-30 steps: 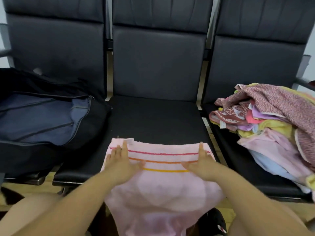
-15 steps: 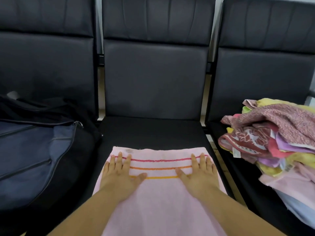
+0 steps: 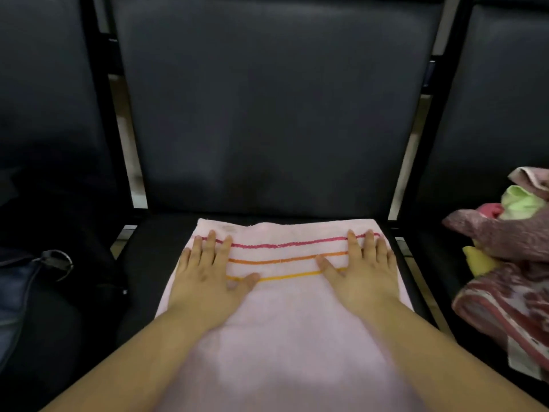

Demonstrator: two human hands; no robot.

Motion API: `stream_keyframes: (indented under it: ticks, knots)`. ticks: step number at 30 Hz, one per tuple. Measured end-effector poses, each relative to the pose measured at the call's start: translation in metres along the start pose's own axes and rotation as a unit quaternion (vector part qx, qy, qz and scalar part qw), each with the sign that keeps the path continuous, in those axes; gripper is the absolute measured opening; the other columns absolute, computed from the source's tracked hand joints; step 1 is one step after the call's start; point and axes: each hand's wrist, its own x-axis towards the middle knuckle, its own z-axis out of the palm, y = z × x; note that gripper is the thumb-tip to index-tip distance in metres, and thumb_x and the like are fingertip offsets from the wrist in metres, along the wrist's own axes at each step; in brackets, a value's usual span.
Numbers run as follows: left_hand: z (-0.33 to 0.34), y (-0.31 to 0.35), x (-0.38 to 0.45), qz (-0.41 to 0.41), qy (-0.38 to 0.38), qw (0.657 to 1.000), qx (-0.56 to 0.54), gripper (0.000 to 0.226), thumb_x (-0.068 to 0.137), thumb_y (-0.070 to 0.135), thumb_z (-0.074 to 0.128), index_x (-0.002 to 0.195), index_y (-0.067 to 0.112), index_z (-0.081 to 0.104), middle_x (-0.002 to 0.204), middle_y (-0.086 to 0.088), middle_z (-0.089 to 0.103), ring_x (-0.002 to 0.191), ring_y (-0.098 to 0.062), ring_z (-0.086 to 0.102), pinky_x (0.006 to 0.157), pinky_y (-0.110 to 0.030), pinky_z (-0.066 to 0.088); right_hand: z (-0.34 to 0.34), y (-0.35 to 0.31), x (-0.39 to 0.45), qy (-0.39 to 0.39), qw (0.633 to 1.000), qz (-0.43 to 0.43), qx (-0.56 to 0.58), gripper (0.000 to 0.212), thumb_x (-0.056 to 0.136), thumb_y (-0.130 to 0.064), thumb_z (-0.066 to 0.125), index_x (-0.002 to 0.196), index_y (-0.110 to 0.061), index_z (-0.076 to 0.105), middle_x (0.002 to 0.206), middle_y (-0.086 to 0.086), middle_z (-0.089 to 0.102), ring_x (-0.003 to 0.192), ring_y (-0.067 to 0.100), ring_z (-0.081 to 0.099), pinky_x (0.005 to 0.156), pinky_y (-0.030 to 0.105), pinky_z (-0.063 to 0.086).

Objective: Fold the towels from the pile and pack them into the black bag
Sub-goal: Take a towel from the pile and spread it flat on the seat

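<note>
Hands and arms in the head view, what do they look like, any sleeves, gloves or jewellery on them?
Both forearms are bare as far as the frame shows, with no sleeves in view. The left hand and the right hand wear no gloves. No rings, watch or bracelets show on the fingers or wrists. The nails look short and unpainted, though the picture is slightly soft.

Non-task items I log from my feed: middle seat, dark padded, beneath both hands; its backrest upright just beyond the fingertips; left seat backrest beyond the left hand; right seat backrest beyond the right hand; pale floor showing through gaps between seats.
</note>
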Motion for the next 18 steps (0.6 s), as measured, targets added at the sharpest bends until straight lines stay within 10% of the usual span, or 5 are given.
stream_keyframes:
  ticks: [6,8,10,15,18]
  knots:
    - [-0.012,-0.007,0.029,0.01,0.034,0.999,-0.034,0.078,0.092,0.065,0.028,0.152,0.018,0.015,0.16,-0.011,0.005,0.148,-0.027,0.0,0.117,-0.035,-0.006,0.0,-0.004,0.011,0.058,0.997,-0.005,0.044,0.083,0.091,-0.068,0.021,0.154,-0.017,0.004,0.16,0.014,-0.004,0.148,0.031,-0.003,0.119,0.042,0.002]
    - [-0.009,-0.009,0.025,0.063,0.164,0.984,-0.026,0.051,0.091,0.049,0.039,0.115,0.009,0.061,0.12,-0.021,0.055,0.117,-0.039,0.05,0.106,-0.042,0.022,-0.003,-0.007,0.003,0.161,0.98,-0.083,0.086,0.065,0.092,-0.054,0.033,0.139,-0.009,0.042,0.147,0.02,0.036,0.133,0.038,0.037,0.107,0.042,0.029]
    - [-0.015,-0.011,0.009,0.112,0.183,0.977,-0.005,0.045,0.083,0.048,0.037,0.075,0.012,0.063,0.076,-0.008,0.06,0.074,-0.033,0.06,0.078,-0.039,0.037,-0.006,-0.008,-0.012,0.188,0.965,-0.16,0.085,0.048,0.086,-0.05,0.04,0.103,-0.011,0.064,0.104,0.011,0.062,0.09,0.035,0.061,0.077,0.039,0.042]
    - [-0.041,-0.017,-0.053,0.086,-0.045,0.986,0.137,0.088,0.085,0.073,0.003,0.149,0.015,0.023,0.154,-0.006,0.025,0.146,-0.023,0.012,0.118,-0.044,0.003,-0.028,0.0,-0.07,-0.011,0.98,-0.184,0.074,0.12,0.056,-0.095,-0.004,0.141,-0.024,0.039,0.147,0.001,0.038,0.137,0.021,0.032,0.111,0.031,0.024]
    - [-0.059,-0.023,-0.103,0.083,-0.054,0.989,0.107,0.073,0.097,0.059,0.022,0.153,0.016,0.003,0.161,-0.005,0.002,0.148,-0.023,-0.002,0.12,-0.04,0.001,-0.042,0.012,-0.116,-0.035,0.982,-0.18,0.053,0.09,0.078,-0.083,0.02,0.148,-0.026,0.025,0.159,0.001,0.015,0.146,0.017,0.015,0.115,0.03,0.012]
